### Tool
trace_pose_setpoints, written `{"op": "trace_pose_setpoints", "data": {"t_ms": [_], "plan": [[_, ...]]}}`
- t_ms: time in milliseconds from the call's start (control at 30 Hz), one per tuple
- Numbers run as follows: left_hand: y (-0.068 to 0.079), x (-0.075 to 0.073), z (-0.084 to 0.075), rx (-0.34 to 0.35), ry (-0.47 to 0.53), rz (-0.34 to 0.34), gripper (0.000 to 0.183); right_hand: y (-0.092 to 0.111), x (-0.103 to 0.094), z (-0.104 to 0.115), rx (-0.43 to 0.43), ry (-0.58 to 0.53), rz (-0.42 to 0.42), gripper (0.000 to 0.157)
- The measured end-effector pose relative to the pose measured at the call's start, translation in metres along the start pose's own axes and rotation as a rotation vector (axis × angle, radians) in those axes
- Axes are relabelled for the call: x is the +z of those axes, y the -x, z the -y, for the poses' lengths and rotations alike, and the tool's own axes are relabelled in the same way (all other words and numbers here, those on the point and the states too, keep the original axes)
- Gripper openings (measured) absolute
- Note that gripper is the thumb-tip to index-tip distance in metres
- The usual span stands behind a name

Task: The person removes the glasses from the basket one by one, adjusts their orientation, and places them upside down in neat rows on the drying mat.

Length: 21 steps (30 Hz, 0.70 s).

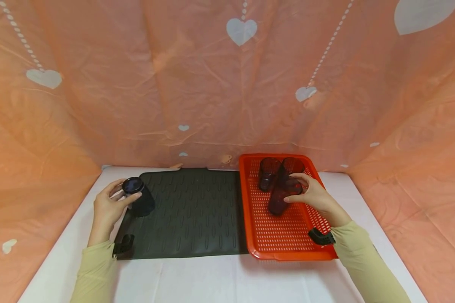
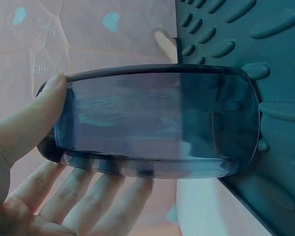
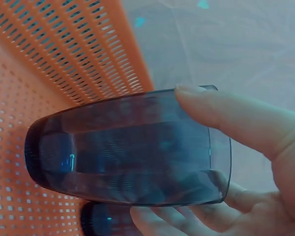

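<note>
A dark tinted drinking glass [image 1: 142, 202] stands bottom up over the left edge of a dark ridged mat [image 1: 193, 214]. My left hand [image 1: 109, 204] holds it near its base, thumb on one side and fingers on the other; the left wrist view shows the glass [image 2: 152, 123] with its rim at the mat. In the orange basket [image 1: 277, 246], my right hand [image 1: 316, 195] grips a second tinted glass [image 1: 278, 200] near its rim, mouth up. The right wrist view shows that glass [image 3: 128, 150] between thumb and fingers, its base toward the basket floor.
Two more tinted glasses, one on the left [image 1: 266, 179] and one on the right [image 1: 293, 164], stand mouth up at the back of the basket. Mat and basket sit side by side on a white table [image 1: 197, 280]. An orange curtain with hearts [image 1: 197, 92] hangs behind.
</note>
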<state>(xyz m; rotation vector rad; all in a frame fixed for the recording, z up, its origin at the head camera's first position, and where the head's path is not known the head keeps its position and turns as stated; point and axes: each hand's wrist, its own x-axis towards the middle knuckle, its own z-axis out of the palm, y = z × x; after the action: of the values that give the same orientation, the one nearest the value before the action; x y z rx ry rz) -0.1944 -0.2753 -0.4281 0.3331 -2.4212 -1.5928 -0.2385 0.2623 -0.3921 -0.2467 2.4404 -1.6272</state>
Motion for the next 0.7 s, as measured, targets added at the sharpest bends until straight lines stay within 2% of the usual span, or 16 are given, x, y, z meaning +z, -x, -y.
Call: {"op": "trace_pose_setpoints", "data": {"t_ms": [500, 700], "plan": [[0.000, 0.000, 0.001, 0.013, 0.008, -0.002, 0.077, 0.014, -0.010, 0.017, -0.091, -0.050, -0.022, 0.075], [0.001, 0.000, 0.001, 0.015, 0.011, -0.003, 0.077, 0.018, -0.014, 0.024, -0.089, -0.036, -0.025, 0.075]]}}
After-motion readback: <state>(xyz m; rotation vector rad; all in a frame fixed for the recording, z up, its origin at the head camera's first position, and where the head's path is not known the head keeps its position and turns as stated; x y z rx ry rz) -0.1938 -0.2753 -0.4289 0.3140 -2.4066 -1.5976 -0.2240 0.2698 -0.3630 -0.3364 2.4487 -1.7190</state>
